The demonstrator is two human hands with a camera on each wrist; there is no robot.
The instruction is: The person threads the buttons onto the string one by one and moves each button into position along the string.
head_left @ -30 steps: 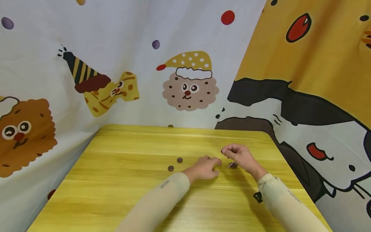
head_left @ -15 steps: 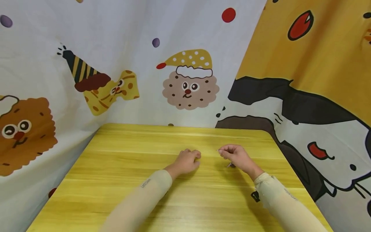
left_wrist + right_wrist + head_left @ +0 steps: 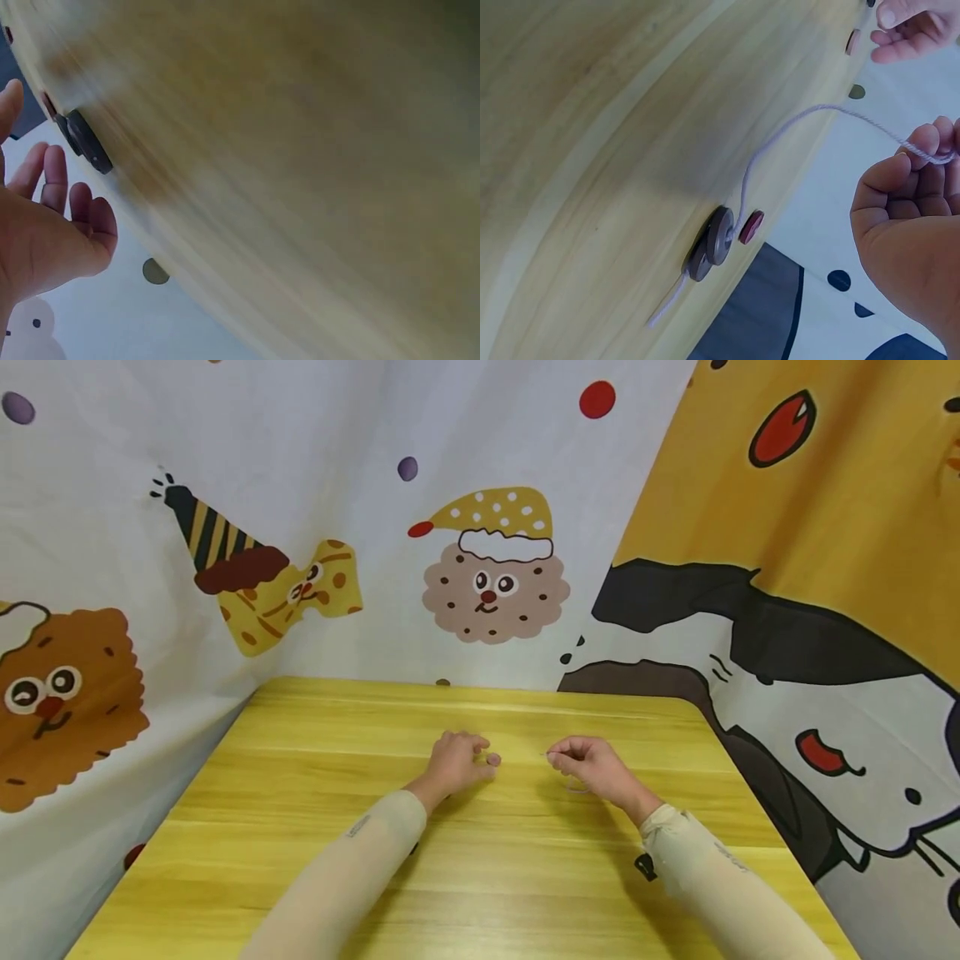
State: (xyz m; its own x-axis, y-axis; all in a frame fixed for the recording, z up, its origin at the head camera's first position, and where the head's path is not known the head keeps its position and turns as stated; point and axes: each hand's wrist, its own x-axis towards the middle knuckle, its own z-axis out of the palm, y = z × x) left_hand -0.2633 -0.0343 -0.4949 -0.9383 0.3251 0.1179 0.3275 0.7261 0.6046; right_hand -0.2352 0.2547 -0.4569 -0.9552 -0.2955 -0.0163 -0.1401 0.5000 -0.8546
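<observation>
On the yellow wooden table (image 3: 300, 827) my right hand (image 3: 558, 758) pinches a thin lilac thread (image 3: 780, 142) between thumb and curled fingers. The thread runs down to two dark buttons (image 3: 718, 235) standing on edge on the table, with a red button (image 3: 751, 226) right beside them. My left hand (image 3: 480, 757) rests on the table a little left of the right hand, its fingers loosely curled and its palm bare. Just beyond its fingertips lie a dark button (image 3: 88, 142) and a reddish button (image 3: 853, 41). In the head view both hands hide the buttons.
Cartoon-printed cloth (image 3: 487, 568) hangs close behind the table and along its left side. A yellow and black printed cloth (image 3: 787, 568) closes off the right side. The table's far right corner is rounded.
My left hand has slid left, away from the right hand, and now covers the two loose buttons. My right hand has shifted slightly left with the thread.
</observation>
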